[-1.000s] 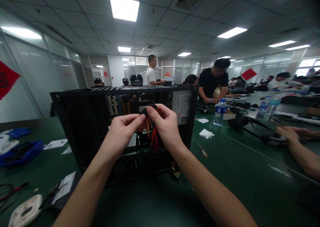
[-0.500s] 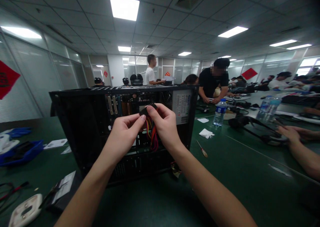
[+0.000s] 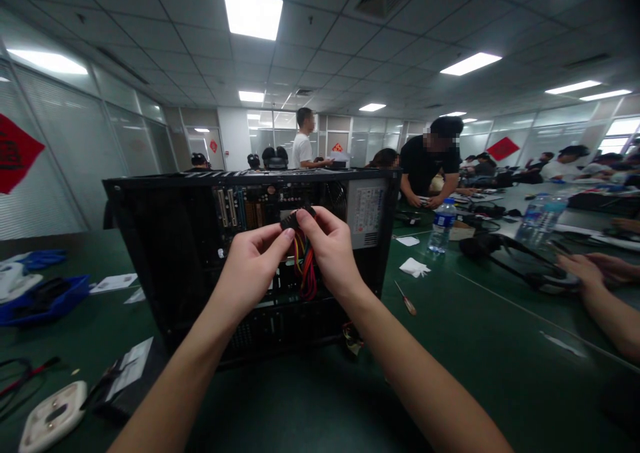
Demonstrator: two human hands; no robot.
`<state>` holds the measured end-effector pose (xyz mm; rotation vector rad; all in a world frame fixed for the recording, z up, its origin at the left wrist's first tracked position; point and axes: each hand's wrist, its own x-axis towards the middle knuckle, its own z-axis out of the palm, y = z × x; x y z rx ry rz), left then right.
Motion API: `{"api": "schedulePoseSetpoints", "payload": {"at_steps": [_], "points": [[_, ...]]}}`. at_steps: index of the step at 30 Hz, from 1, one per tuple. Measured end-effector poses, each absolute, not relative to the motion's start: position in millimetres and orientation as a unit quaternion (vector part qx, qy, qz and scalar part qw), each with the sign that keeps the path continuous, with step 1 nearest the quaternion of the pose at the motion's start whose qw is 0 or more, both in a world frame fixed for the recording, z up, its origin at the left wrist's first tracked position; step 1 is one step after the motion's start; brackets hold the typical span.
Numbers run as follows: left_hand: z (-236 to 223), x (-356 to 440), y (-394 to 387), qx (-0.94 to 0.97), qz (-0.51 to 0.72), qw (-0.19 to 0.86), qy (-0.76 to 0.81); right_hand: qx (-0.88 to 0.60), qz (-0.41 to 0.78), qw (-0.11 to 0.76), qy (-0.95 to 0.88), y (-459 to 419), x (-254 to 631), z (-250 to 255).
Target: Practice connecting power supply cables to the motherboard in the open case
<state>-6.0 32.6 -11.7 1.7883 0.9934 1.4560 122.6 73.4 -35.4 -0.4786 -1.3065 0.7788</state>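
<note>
An open black computer case [image 3: 150, 253] stands on its edge in front of me, its motherboard [image 3: 253, 206] and power supply [image 3: 365, 213] showing inside. Before the opening, my left hand [image 3: 257, 256] pinches one end of a black cable connector [image 3: 289, 221] between thumb and fingers. My right hand [image 3: 333, 246] grips the same connector from the other side, its thumb on top. Red, yellow and orange wires [image 3: 306, 273] hang bundled below it. The connector is held apart from the board, as far as I can see; part of it is hidden by my fingers.
A screwdriver [image 3: 406, 300], a crumpled tissue [image 3: 415, 267] and a water bottle [image 3: 441, 225] are to the right. A blue tray [image 3: 70, 296] and a white phone-like object [image 3: 53, 416] are at left. Another person's hands [image 3: 590, 273] are at far right.
The view has shifted slightly, so the scene sits a little further right. Both hands keep hold of the connector, which shows slightly more of its face.
</note>
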Motion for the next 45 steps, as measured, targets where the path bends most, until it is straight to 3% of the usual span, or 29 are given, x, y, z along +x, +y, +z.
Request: {"api": "schedulePoseSetpoints", "payload": {"at_steps": [10,16,21,25,30,34,39,45], "points": [[-4.8,-13.0,26.1,0.666,0.567,0.292,0.387,-0.218,0.312,0.625,-0.682,60.8,140.5,-20.7],[-7.7,-9.4,31.5,0.667,0.571,0.29,0.381,-0.233,0.276,0.653,-0.666,62.9,142.1,-21.0],[-12.8,-12.3,44.5,0.593,0.633,0.359,0.345,-0.256,0.139,0.734,-0.614,70.4,142.1,-30.2],[-18.2,-14.0,54.4,0.616,0.591,0.386,0.351,-0.235,0.022,0.727,-0.645,81.3,142.5,-39.3],[-29.9,-16.8,72.1,0.67,0.545,0.286,0.416,-0.246,-0.042,0.679,-0.69,103.0,138.6,-56.1],[-48.5,-27.6,98.7,0.735,0.444,0.165,0.486,-0.349,-0.046,0.624,-0.698,121.7,135.4,-80.4],[-78.9,-29.9,127.0,0.754,0.228,0.085,0.611,-0.535,0.061,0.447,-0.715,135.9,135.6,-102.2],[-94.9,-25.4,134.5,0.744,0.166,0.091,0.64,-0.593,0.186,0.355,-0.698,137.4,138.0,-99.5]]}}
